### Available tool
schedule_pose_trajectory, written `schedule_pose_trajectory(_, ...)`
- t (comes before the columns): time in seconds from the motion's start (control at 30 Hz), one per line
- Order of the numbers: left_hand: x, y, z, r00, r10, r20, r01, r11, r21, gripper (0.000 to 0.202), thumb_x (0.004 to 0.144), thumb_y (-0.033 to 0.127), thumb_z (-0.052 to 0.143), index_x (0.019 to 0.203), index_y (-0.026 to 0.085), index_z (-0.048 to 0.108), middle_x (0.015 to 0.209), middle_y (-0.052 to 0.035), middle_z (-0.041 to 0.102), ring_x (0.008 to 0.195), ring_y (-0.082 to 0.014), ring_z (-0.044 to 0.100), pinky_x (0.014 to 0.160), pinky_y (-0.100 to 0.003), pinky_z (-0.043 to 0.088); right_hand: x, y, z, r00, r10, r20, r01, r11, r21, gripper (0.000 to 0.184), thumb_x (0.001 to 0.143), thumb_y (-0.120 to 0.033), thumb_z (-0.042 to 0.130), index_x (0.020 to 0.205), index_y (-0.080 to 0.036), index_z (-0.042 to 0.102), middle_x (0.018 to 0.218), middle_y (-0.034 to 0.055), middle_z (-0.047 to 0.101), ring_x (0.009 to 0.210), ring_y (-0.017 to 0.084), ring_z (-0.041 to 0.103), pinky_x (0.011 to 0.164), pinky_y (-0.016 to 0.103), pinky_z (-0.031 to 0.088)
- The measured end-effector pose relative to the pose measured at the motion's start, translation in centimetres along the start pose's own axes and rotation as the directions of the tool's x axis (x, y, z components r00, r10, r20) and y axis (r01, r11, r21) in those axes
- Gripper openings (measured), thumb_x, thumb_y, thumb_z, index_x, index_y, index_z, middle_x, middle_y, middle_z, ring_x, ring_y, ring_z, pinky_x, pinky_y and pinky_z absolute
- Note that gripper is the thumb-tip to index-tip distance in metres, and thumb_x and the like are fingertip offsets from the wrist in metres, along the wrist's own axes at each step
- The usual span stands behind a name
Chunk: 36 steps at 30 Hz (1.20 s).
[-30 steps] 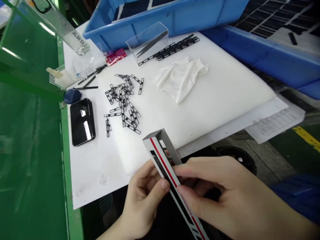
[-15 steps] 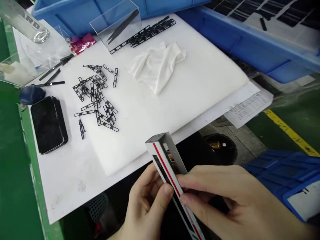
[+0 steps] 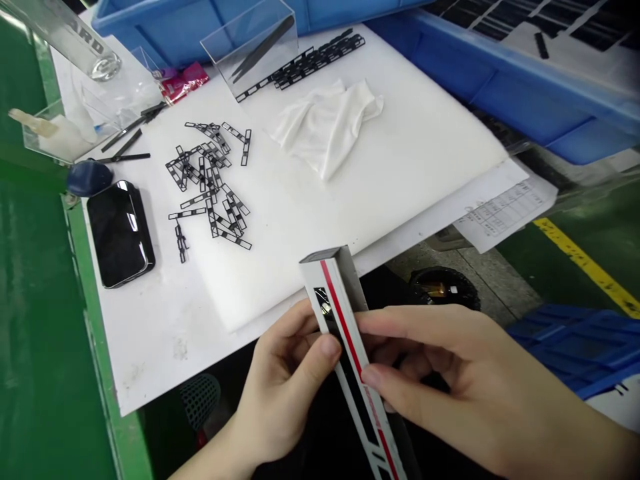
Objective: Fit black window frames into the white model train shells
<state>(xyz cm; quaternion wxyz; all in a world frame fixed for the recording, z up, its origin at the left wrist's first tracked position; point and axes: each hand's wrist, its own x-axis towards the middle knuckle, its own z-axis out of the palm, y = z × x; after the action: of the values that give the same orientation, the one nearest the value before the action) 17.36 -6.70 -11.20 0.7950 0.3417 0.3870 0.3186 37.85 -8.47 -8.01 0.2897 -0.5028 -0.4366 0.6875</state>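
A long silver-grey hollow bar (image 3: pixel 345 327) with a red stripe and a glossy black strip along one face is held tilted in front of the table's near edge. My left hand (image 3: pixel 295 373) grips it from the left, its thumb pressed on the black strip. From the right, my right hand (image 3: pixel 430 373) pinches the bar, index finger and thumb against its edge. The lower end runs out of the picture. Beyond the bar, a loose pile of thin black strips with rectangular cutouts (image 3: pixel 213 180) lies on the white pad (image 3: pixel 290 233).
A white cloth (image 3: pixel 330 127) lies crumpled on the pad. Behind it are more black strips (image 3: pixel 320 60), a clear acrylic box (image 3: pixel 250 40) and blue bins (image 3: pixel 490 73). To the left sit a black box (image 3: pixel 121 233), tweezers (image 3: pixel 133 143) and a red packet (image 3: pixel 185 81).
The view has shifted, so the table's contents appear farther right. The bar has turned slightly, showing more of its black strip, and both hands still hold it.
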Motion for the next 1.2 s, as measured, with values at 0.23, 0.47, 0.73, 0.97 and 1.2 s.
schedule_pose_trajectory(0.23,-0.4,0.1,0.8,0.991,-0.036,-0.126,0.044,0.997,0.057,0.021,0.106,0.031,0.065,0.125,0.031,0.074,0.126,-0.0031,0.078,0.121,-0.0237,0.071,0.099,-0.03,0.057,0.5,0.0,0.2,0.999,-0.036,0.04,0.038,0.999,-0.036,0.025,0.098,-0.018,0.066,0.113,-0.03,0.083,0.087,-0.002,0.07,0.073,0.009,0.064,0.061,0.016,0.054)
schedule_pose_trajectory(0.47,-0.6,1.7,0.3,0.997,0.021,-0.072,-0.015,0.996,0.085,0.029,0.103,0.027,0.07,0.131,0.034,0.072,0.125,-0.0013,0.078,0.116,-0.0197,0.073,0.097,-0.024,0.058,0.9,-0.6,0.3,0.996,0.001,0.094,0.003,0.999,-0.04,0.029,0.098,-0.016,0.062,0.119,-0.027,0.078,0.088,-0.0028,0.072,0.073,0.01,0.063,0.06,0.016,0.051)
schedule_pose_trajectory(0.73,-0.8,2.0,-0.4,0.991,0.084,-0.105,-0.068,0.986,0.15,0.022,0.104,0.031,0.069,0.125,0.033,0.077,0.116,-0.0031,0.081,0.101,-0.0208,0.077,0.081,-0.027,0.059,1.4,-1.4,0.6,0.985,-0.137,0.105,0.159,0.956,-0.245,0.018,0.101,-0.019,0.058,0.086,-0.021,0.068,0.074,-0.0052,0.062,0.06,0.006,0.05,0.054,0.016,0.04)
schedule_pose_trajectory(0.97,-0.6,1.7,-0.1,0.97,0.058,-0.235,-0.014,0.983,0.185,0.02,0.103,0.032,0.07,0.12,0.026,0.078,0.114,-0.0038,0.082,0.102,-0.0218,0.075,0.088,-0.029,0.058,2.1,-1.6,0.7,0.983,-0.115,0.141,0.145,0.963,-0.226,0.014,0.099,-0.019,0.061,0.089,-0.017,0.071,0.075,-0.0016,0.06,0.065,0.009,0.054,0.058,0.02,0.045)
schedule_pose_trajectory(1.2,0.6,1.8,-0.3,0.974,0.079,-0.21,-0.032,0.975,0.218,0.019,0.102,0.033,0.071,0.117,0.024,0.079,0.104,-0.0019,0.081,0.079,-0.0121,0.069,0.077,-0.022,0.056,2.5,-1.0,0.3,0.99,-0.066,0.121,0.081,0.989,-0.123,0.015,0.098,-0.017,0.061,0.099,-0.017,0.076,0.078,-0.0015,0.06,0.066,0.01,0.052,0.056,0.02,0.043)
